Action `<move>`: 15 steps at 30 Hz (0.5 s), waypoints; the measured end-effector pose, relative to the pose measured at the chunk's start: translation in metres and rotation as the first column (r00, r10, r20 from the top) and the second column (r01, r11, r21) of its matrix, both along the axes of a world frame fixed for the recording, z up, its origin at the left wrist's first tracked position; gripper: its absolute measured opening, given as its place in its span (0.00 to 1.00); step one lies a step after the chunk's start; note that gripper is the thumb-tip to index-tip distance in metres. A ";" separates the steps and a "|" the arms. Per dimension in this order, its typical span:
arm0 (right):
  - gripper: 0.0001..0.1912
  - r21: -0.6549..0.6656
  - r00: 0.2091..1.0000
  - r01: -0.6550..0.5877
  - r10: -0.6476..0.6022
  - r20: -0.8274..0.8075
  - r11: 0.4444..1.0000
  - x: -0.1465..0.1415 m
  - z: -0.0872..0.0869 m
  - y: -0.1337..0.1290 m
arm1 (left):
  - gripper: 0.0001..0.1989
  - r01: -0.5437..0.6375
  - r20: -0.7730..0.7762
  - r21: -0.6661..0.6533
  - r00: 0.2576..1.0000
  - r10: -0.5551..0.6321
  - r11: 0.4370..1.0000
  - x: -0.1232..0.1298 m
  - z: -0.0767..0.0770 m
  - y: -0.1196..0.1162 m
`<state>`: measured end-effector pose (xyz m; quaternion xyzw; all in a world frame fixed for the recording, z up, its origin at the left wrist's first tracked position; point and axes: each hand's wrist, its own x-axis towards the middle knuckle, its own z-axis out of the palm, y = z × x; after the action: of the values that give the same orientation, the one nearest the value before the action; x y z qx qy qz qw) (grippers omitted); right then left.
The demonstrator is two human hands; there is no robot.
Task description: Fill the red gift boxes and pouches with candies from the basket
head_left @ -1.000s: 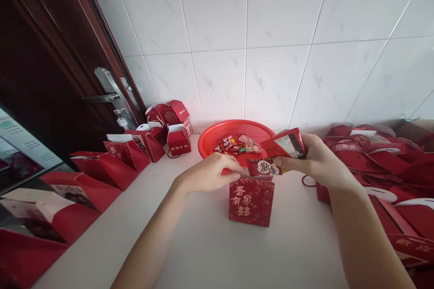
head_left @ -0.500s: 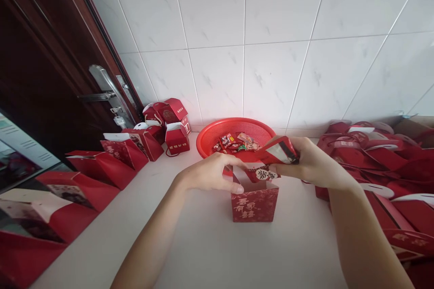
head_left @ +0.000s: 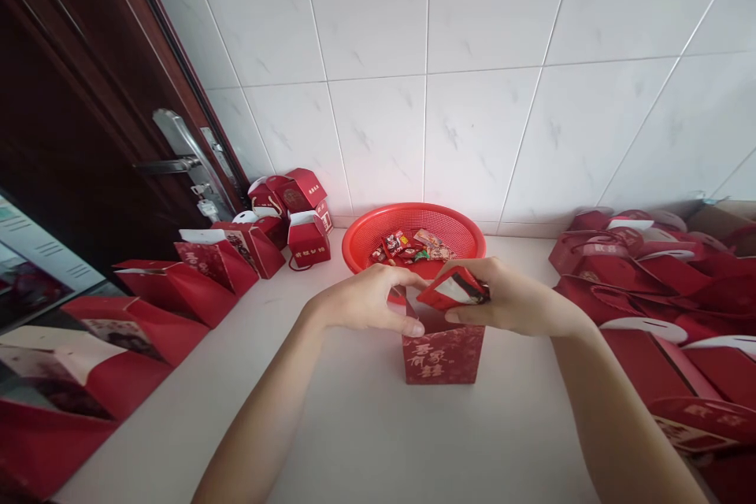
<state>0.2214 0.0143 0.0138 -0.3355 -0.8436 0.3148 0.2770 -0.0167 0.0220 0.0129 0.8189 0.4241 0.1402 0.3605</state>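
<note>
A small red gift box (head_left: 442,356) with pale Chinese characters on its front stands upright, its top open, on the white table. My left hand (head_left: 369,303) grips the box at its left edge, thumb on the front rim and fingers behind. In my right hand (head_left: 502,299) is a red packet (head_left: 453,289) with a white and dark patch, tilted over the box's opening. The right thumb lies at the box's front rim. Both hands partly hide the inside of the box. Behind them, a red plastic basket (head_left: 354,240) holds several wrapped sweets (head_left: 407,246).
Along the left, a row of red gift boxes (head_left: 177,295) stands on the white table (head_left: 331,441), with more stacked boxes (head_left: 307,224) by the wall. A large heap of red boxes (head_left: 655,283) fills the right side. A dark door (head_left: 76,79) stands at left.
My right hand has moved left and slightly down, bringing the red packet over the box's opening. The round white label with characters is no longer visible. My left hand keeps its grip.
</note>
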 end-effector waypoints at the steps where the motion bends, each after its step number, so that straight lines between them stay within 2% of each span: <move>1: 0.10 -0.021 0.999 0.004 -0.005 -0.038 1.000 0.001 0.001 0.000 | 0.25 -0.013 -0.015 -0.001 1.000 0.013 1.000 0.000 0.000 0.000; 5: 0.11 -0.156 0.958 0.011 -0.056 -0.283 0.988 0.003 0.004 -0.001 | 0.24 -0.008 -0.007 -0.004 1.000 0.008 1.000 0.000 0.000 0.000; 9: 0.11 -0.387 0.797 0.076 -0.289 -0.530 0.919 0.002 0.002 0.004 | 0.22 -0.004 0.016 0.020 1.000 0.004 1.000 -0.002 -0.003 0.002; 12: 0.08 -0.519 0.679 0.055 -0.413 -0.607 0.853 0.001 0.000 0.010 | 0.18 0.025 0.032 0.064 0.999 -0.027 0.998 -0.002 -0.005 0.003; 13: 0.07 -0.529 0.665 0.048 -0.423 -0.616 0.847 0.002 0.000 0.011 | 0.17 0.038 0.029 0.080 0.999 -0.041 0.996 -0.002 -0.006 0.003; 15: 0.06 -0.498 0.692 0.038 -0.382 -0.613 0.867 0.002 0.001 0.010 | 0.14 0.057 0.027 0.110 0.998 -0.060 0.992 -0.001 -0.005 0.003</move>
<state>0.2235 0.0247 0.0143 -0.3439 -0.5358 0.5673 0.5223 -0.0177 0.0248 0.0075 0.8472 0.3861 0.1649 0.3254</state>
